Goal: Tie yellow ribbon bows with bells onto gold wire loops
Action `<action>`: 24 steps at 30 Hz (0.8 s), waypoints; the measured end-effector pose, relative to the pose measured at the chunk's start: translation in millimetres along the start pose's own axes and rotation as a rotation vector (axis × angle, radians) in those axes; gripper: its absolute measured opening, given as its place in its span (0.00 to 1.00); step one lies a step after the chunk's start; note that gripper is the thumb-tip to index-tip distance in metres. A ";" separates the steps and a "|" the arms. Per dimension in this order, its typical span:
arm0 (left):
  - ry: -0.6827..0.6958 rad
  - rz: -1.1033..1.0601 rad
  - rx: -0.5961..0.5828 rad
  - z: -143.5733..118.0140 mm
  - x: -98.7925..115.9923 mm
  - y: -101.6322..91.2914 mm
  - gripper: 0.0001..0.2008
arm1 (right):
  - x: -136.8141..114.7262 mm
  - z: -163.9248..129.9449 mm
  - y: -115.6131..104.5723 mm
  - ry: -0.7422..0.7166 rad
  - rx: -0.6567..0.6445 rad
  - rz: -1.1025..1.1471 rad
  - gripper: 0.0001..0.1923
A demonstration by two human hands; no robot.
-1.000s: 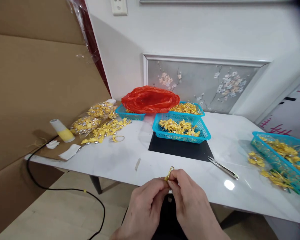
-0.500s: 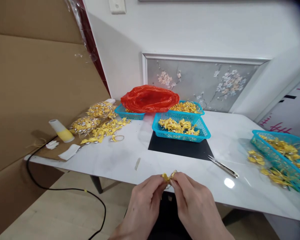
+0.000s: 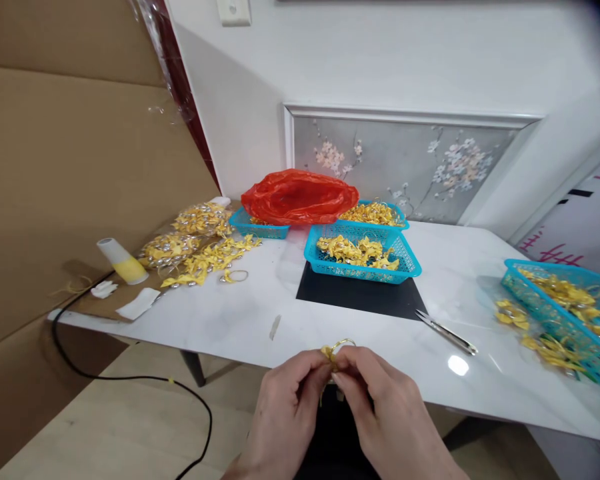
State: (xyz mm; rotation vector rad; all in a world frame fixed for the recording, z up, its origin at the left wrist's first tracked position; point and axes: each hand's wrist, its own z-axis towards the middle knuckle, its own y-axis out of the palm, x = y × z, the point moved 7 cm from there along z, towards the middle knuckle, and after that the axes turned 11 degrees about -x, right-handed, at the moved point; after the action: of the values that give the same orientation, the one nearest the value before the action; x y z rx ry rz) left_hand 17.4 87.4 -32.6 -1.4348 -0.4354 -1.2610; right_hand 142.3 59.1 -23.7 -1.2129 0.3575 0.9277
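Close together at the table's front edge, my left hand [image 3: 290,400] and my right hand [image 3: 385,400] pinch one small piece between their fingertips. It is a yellow ribbon bow hair tie [image 3: 326,351] with a thin yellow loop standing up beside it. Both hands are closed, and the fingers hide most of the bow. A similar yellow bow with a loop [image 3: 233,276] lies alone on the table at the left. A pair of metal scissors or snips [image 3: 446,331] rests beyond my right hand, its tips over a black mat [image 3: 360,297].
A blue basket [image 3: 363,272] of yellow bows stands on the mat, with more baskets behind it and another blue basket [image 3: 555,310] at right. A red plastic bag [image 3: 300,200] lies at the back. Bow piles [image 3: 210,260] and a thread cone [image 3: 124,262] sit left, near cardboard [image 3: 80,167].
My fingertips have drawn together on the bow. Its loop now stands open above my right fingers, where it was bunched before. Nothing else has moved.
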 end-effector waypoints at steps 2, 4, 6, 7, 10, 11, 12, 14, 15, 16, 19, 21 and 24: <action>0.033 0.005 0.011 -0.4 1.3 -0.8 0.10 | 0.8 0.9 0.0 -0.010 -0.008 0.024 0.12; 0.078 0.008 0.014 -0.4 3.3 -1.0 0.11 | 3.0 1.5 0.6 -0.004 -0.020 0.048 0.15; 0.118 0.012 0.018 -0.3 5.0 -1.0 0.12 | 4.1 1.4 1.3 -0.006 -0.031 0.052 0.15; 0.132 0.015 0.025 -0.2 5.5 -1.1 0.12 | 3.7 1.1 1.7 -0.016 -0.032 0.047 0.15; 0.161 0.022 0.058 -0.2 6.7 -2.2 0.12 | 1.0 -0.3 2.0 -0.033 0.007 0.022 0.12; 0.167 0.022 0.067 -0.3 7.3 -2.5 0.13 | 0.0 -0.8 2.2 -0.030 0.030 0.011 0.12; 0.171 0.021 0.070 -0.4 7.9 -2.6 0.13 | -0.7 -1.2 2.8 -0.021 0.049 -0.003 0.12; 0.168 0.010 0.061 -0.4 8.5 -2.5 0.13 | -1.2 -1.2 5.1 0.003 0.062 -0.028 0.13; 0.159 0.001 0.051 -0.2 8.1 -2.3 0.13 | -1.5 -0.9 6.7 0.010 0.051 -0.042 0.13; 0.146 -0.012 0.037 0.2 7.2 -2.0 0.13 | -1.8 -0.5 7.6 0.012 0.037 -0.059 0.14; 0.075 -0.070 -0.010 1.6 1.0 -0.6 0.11 | -5.2 -1.3 1.1 -0.023 0.042 -0.114 0.12; 0.005 -0.119 -0.029 1.7 -4.7 -0.3 0.10 | -8.0 -4.0 -12.5 -0.057 0.116 -0.069 0.10; -0.091 -0.208 -0.049 -0.1 -10.9 -0.6 0.12 | -0.5 -6.6 -32.4 0.000 0.224 0.283 0.06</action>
State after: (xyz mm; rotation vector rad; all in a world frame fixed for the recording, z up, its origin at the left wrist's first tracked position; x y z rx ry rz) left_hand 12.9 91.5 -41.7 -1.5228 -0.6325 -1.3828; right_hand 168.4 51.2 -4.9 -0.9715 0.6280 1.0984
